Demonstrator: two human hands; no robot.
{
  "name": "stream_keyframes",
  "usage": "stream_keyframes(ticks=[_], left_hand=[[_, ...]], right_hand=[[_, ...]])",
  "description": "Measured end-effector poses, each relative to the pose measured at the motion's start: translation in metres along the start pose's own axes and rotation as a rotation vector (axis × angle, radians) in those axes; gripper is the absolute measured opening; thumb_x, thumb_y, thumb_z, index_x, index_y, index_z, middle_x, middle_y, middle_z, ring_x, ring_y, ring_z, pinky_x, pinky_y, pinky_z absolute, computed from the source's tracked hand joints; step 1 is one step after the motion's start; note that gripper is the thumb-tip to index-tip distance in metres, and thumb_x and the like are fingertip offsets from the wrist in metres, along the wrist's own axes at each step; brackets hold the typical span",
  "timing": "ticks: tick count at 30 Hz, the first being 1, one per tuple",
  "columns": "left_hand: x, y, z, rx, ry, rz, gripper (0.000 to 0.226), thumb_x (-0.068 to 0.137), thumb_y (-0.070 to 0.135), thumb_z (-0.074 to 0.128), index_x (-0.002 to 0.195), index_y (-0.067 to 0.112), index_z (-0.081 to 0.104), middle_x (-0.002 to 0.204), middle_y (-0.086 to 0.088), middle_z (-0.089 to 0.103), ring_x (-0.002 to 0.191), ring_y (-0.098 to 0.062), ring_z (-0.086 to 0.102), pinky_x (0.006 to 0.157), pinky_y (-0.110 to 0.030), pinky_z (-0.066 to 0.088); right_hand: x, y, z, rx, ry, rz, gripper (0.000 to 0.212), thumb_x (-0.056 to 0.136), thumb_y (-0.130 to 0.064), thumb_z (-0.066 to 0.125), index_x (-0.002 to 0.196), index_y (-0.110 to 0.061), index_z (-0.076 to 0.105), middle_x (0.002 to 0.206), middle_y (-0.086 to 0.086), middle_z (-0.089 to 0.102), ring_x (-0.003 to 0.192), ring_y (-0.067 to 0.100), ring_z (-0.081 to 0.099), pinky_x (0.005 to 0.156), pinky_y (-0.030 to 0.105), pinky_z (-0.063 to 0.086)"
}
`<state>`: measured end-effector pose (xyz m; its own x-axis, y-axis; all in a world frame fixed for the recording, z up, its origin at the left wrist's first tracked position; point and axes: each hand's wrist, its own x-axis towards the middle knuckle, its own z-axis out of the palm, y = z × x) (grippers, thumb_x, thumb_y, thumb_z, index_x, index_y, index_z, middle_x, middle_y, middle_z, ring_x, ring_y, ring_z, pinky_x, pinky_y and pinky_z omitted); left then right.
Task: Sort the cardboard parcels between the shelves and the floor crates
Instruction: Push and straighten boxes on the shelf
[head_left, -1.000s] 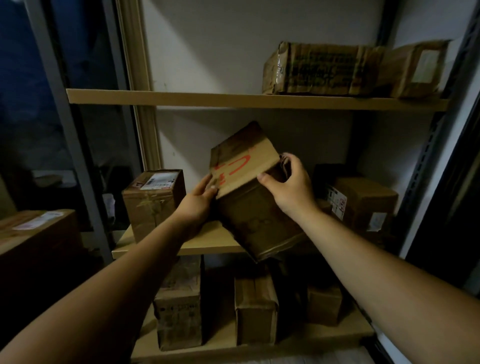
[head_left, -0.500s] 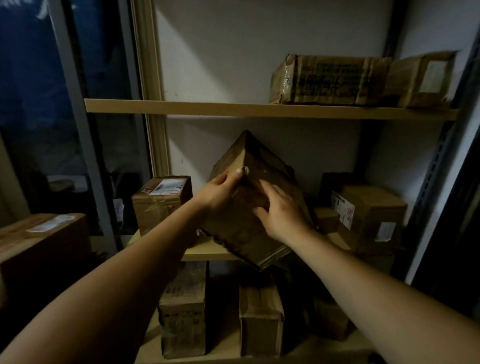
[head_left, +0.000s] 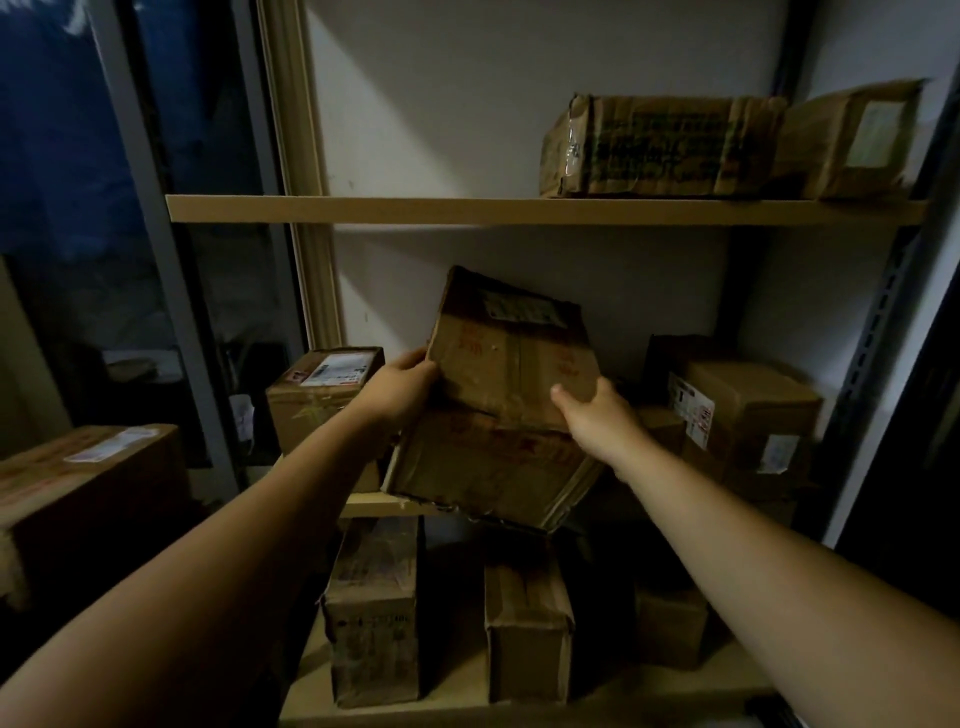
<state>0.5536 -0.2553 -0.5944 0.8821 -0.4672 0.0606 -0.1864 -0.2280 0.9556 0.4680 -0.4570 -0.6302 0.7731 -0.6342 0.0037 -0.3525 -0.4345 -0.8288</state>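
Parcel (head_left: 511, 395) tilted; left hand (head_left: 402, 387), right hand (head_left: 597, 418) grip sides

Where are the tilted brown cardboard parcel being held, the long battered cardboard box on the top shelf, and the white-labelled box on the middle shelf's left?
Tilted brown cardboard parcel (head_left: 511, 371): head view, upper face.
Long battered cardboard box (head_left: 660, 148): head view, front side.
White-labelled cardboard box (head_left: 311, 402): head view, front face.
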Motion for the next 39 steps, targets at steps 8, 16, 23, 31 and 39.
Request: stream_keyframes(ticks=[8,16,23,31,39], left_hand=[[-0.013,-0.040,-0.011,-0.111,-0.054,-0.167,0.053,0.091,0.025,0.057,0.139,0.030,0.035,0.110,-0.004,0.058,0.092,-0.028,0.063,0.065,-0.044,0.056],[-0.033,-0.083,-0.009,-0.188,-0.020,-0.043,0.059,0.082,0.010,0.069,0.127,0.033,0.037,0.115,-0.006,0.055,0.103,-0.029,0.061,0.068,-0.034,0.055],[-0.057,-0.109,0.001,-0.238,-0.031,0.008,0.054,0.082,0.006,0.066,0.106,0.048,0.042,0.125,0.000,0.048,0.105,-0.025,0.060,0.065,-0.034,0.057],[-0.063,-0.103,0.003,-0.267,-0.015,0.032,0.053,0.084,0.009,0.064,0.105,0.053,0.042,0.125,0.002,0.048,0.105,-0.025,0.059,0.066,-0.035,0.057],[-0.017,-0.055,0.002,-0.158,0.089,0.092,0.048,0.093,0.019,0.055,0.139,0.025,0.042,0.119,0.004,0.057,0.096,-0.012,0.062,0.077,-0.030,0.054]], right_hand=[[-0.014,0.011,0.000,0.163,-0.038,-0.046,0.049,0.086,-0.031,0.069,0.126,-0.016,0.046,0.125,0.004,0.055,0.102,0.018,0.052,0.069,0.026,0.041],[-0.054,0.040,0.012,0.187,0.015,-0.080,0.073,0.085,-0.022,0.070,0.143,-0.018,0.026,0.138,0.005,0.046,0.126,0.025,0.046,0.101,0.041,0.042],[-0.078,0.066,0.026,0.235,0.033,-0.071,0.087,0.085,-0.017,0.069,0.150,-0.024,0.012,0.146,0.005,0.036,0.132,0.025,0.039,0.101,0.040,0.040],[-0.079,0.062,0.023,0.283,0.048,-0.118,0.085,0.086,-0.017,0.067,0.151,-0.024,0.013,0.149,0.002,0.033,0.135,0.022,0.036,0.104,0.038,0.037],[-0.040,0.009,0.011,0.318,0.132,-0.248,0.070,0.092,-0.030,0.061,0.149,-0.019,0.022,0.145,0.001,0.038,0.132,0.020,0.039,0.100,0.031,0.036]])
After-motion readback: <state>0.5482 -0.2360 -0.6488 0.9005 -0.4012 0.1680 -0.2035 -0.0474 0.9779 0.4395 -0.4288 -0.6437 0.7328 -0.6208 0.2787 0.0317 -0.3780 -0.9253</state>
